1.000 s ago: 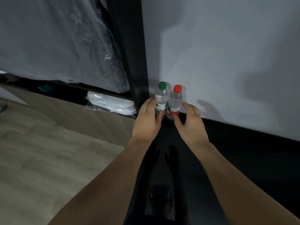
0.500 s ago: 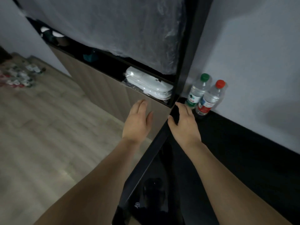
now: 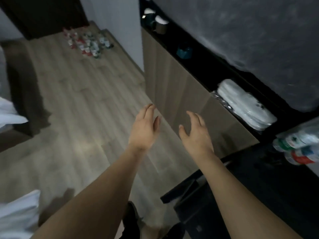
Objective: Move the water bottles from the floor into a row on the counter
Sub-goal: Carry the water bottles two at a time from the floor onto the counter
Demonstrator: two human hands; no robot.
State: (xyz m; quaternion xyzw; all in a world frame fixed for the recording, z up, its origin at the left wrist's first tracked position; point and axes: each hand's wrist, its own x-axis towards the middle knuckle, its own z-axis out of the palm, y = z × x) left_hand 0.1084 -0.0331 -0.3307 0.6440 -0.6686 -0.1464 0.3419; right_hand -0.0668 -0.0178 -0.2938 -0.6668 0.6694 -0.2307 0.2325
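Note:
Several water bottles (image 3: 87, 43) with red and green labels stand in a cluster on the wooden floor at the far upper left, by the wall. Two bottles (image 3: 298, 149), one green-labelled and one red-labelled, stand blurred on the black counter (image 3: 259, 178) at the right edge. My left hand (image 3: 145, 128) and my right hand (image 3: 195, 133) are both empty, fingers spread, held out side by side over the floor in front of the wooden cabinet. Neither hand touches a bottle.
A wood-fronted cabinet (image 3: 174, 94) runs along the right with a dark shelf holding a plastic-wrapped white bundle (image 3: 245, 104), a teal object (image 3: 184, 51) and cups. A dark chair or sofa (image 3: 22, 83) stands at the left. White cloth (image 3: 17, 214) lies at the lower left.
My hands let go of the two bottles on the counter and drew back. My view has swung left, bringing the floor and the far cluster of bottles into sight.

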